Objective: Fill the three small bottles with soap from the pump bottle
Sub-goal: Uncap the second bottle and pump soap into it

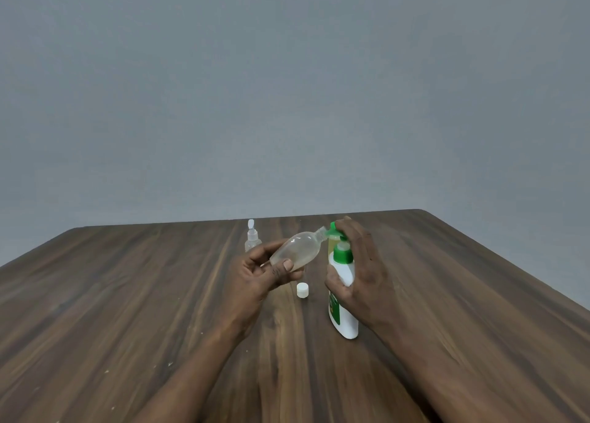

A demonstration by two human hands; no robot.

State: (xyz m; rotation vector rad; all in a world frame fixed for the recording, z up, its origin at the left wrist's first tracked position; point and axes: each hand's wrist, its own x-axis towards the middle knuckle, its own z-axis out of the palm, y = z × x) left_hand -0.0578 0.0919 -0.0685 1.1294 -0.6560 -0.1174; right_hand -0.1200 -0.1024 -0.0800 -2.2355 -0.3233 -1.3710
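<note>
Two hands work over the brown wooden surface (127, 295): the left hand (265, 274) curls its grip round a tilted clear small plastic bottle (297, 250), neck at the green spout of the white pump bottle (344, 322) standing there, which the right hand (359, 263) clasps in its grip.

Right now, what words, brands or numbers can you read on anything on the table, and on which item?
Nothing is legible.
pump bottle: its green label carries print, too blurred to read.
tilted small bottle, far small bottle, white cap: no markings visible.
</note>
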